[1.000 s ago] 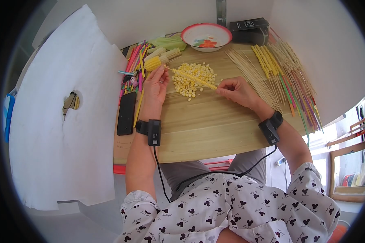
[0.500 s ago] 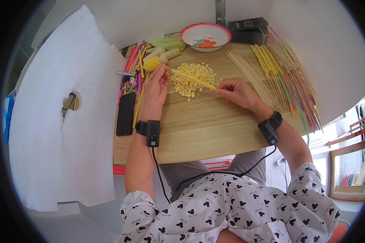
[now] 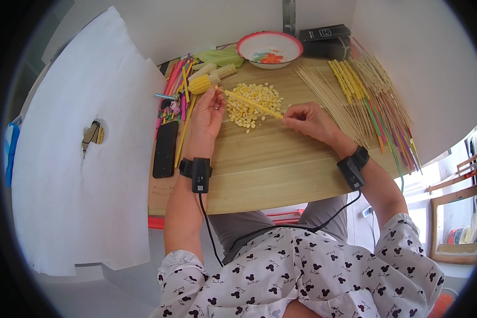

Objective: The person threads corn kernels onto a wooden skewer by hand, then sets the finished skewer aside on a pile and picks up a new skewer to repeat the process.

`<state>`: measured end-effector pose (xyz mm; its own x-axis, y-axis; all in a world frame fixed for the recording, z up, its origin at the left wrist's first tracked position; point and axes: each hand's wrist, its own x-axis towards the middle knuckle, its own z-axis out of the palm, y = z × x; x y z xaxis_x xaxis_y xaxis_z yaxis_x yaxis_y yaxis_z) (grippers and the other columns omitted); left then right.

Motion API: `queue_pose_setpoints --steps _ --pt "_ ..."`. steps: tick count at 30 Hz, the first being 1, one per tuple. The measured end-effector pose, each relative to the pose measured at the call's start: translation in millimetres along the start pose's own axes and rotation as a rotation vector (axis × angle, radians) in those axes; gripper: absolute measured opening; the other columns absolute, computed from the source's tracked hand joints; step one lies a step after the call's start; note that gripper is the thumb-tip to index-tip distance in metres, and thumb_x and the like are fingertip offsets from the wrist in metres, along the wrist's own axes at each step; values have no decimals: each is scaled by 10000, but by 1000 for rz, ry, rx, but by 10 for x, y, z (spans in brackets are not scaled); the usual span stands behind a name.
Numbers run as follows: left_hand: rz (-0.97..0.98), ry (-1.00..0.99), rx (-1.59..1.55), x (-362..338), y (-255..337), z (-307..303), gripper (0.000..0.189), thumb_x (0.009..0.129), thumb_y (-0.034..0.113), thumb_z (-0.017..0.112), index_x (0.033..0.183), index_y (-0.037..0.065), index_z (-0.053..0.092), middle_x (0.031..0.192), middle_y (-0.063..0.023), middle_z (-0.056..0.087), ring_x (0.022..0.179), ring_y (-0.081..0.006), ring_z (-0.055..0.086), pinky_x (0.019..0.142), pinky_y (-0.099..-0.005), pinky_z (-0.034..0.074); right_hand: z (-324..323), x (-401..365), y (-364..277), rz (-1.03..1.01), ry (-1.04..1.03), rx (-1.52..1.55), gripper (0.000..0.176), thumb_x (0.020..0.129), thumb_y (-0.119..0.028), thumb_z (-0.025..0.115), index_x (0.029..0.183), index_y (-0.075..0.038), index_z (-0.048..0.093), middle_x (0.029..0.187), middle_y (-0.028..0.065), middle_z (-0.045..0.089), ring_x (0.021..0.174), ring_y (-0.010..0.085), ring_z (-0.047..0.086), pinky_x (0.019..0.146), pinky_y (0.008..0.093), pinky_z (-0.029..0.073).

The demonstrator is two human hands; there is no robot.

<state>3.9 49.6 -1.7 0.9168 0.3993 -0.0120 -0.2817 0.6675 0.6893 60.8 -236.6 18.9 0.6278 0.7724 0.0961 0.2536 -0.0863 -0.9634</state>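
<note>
A thin skewer threaded with corn kernels (image 3: 253, 103) slants above the loose pile of yellow and white kernels (image 3: 244, 117). My right hand (image 3: 310, 123) pinches its right end. At the skewer's left tip, my left hand (image 3: 209, 112) has its thumb and forefinger pressed together, with a small yellow kernel showing at the fingertips. Just beyond the left hand lies a partly stripped corn cob (image 3: 200, 84) beside bare cobs.
Bare sticks (image 3: 328, 98) and finished kernel skewers (image 3: 344, 79) lie at right. A red-rimmed bowl (image 3: 270, 59) and black box (image 3: 326, 42) stand behind. The phone (image 3: 165, 149) and colored strips (image 3: 176, 79) are at left; white board (image 3: 85, 201) rises further left.
The left hand and its fingertips have shifted very slightly, with the kernel at the skewer's tip now more visible. The right hand keeps its pinch.
</note>
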Motion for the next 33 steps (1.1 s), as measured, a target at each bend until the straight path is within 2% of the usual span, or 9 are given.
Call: queue_pose_setpoints --steps 9,18,23,26,33 --pt "-5 24 -63 56 55 -86 159 883 98 616 1010 4 598 925 -86 636 793 -150 558 734 -289 478 -22 14 45 34 -42 13 126 873 -160 643 849 -37 651 646 -64 547 555 -3 455 465 177 342" --pt "-54 44 -30 34 35 -70 196 873 137 641 1015 6 610 846 -28 614 789 -124 551 733 -299 459 -42 19 117 -12 -16 2 134 874 -159 646 881 -26 657 672 -55 571 563 5 461 474 179 356" --pt "-114 18 1 20 -11 -41 156 867 144 650 993 57 622 862 -23 616 804 -120 557 734 -307 465 -35 8 92 -8 -12 6 136 874 -155 645 878 -20 653 679 -57 572 571 3 457 483 177 358" --pt "-112 -8 31 -13 -81 -32 155 857 140 662 991 70 628 858 0 624 793 -102 567 710 -300 469 -35 7 93 -10 -10 7 132 875 -150 641 873 -19 650 680 -59 570 578 2 456 488 176 359" --pt "-83 -35 46 -7 -45 8 109 864 141 654 946 82 614 840 -10 600 800 -116 550 726 -298 468 -28 -5 31 -16 -18 -17 141 882 -154 626 853 -18 638 662 -52 557 568 12 462 488 184 360"
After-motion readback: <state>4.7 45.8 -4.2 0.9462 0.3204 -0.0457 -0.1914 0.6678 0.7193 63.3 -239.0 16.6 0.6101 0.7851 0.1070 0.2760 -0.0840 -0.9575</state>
